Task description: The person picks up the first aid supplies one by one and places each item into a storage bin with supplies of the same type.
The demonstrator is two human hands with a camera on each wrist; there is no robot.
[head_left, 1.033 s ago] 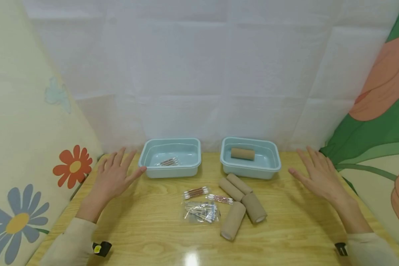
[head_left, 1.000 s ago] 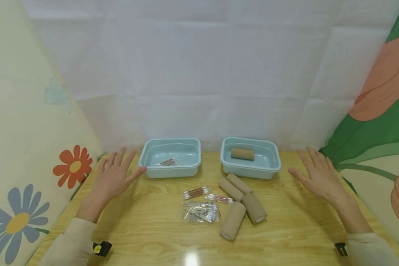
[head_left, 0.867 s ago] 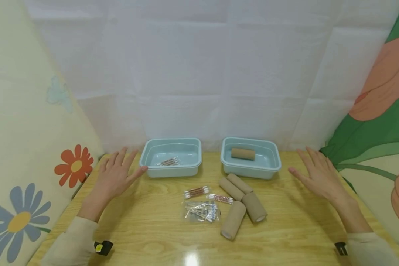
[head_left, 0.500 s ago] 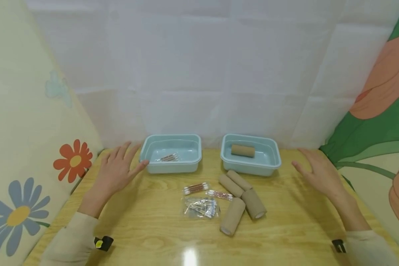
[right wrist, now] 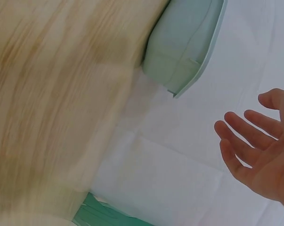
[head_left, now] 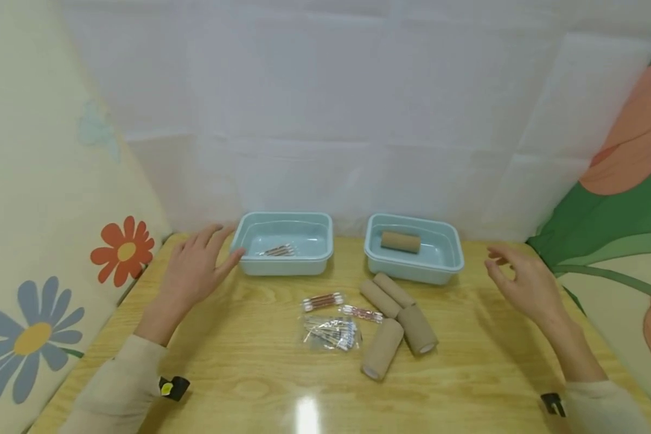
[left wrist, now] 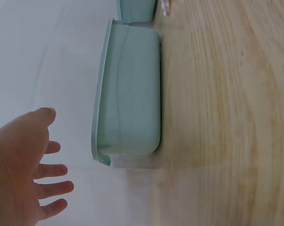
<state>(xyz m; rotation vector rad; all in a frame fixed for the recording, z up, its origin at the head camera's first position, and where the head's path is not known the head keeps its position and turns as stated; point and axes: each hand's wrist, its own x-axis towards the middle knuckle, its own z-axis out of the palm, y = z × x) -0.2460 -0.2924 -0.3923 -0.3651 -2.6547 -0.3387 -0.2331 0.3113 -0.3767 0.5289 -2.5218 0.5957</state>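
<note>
My left hand [head_left: 195, 265] hovers beside the left blue basin [head_left: 284, 267], fingers spread and holding nothing. In the left wrist view its fingers [left wrist: 54, 189] stay apart from the basin wall. To the right of the other blue basin [head_left: 412, 270], my right hand [head_left: 528, 286] hangs in the air with loosely bent fingers and nothing in them. Small packs of cotton swabs [head_left: 278, 250] lie in the left basin. One cardboard tube [head_left: 400, 242] lies in the right one. Between the hands are two small swab packs [head_left: 322, 301], a larger clear swab bag [head_left: 331, 333] and several cardboard tubes [head_left: 382, 349].
The wooden table [head_left: 239, 374] runs back to a white cloth [head_left: 304, 108] hanging behind the basins. Painted panels with flowers [head_left: 126, 252] flank the table on both sides. Dark straps [head_left: 175, 387] show at the cuffs.
My right hand has bent its fingers inward from a spread pose. The left hand has shifted slightly. The head view has tilted a little, and the objects have stayed put.
</note>
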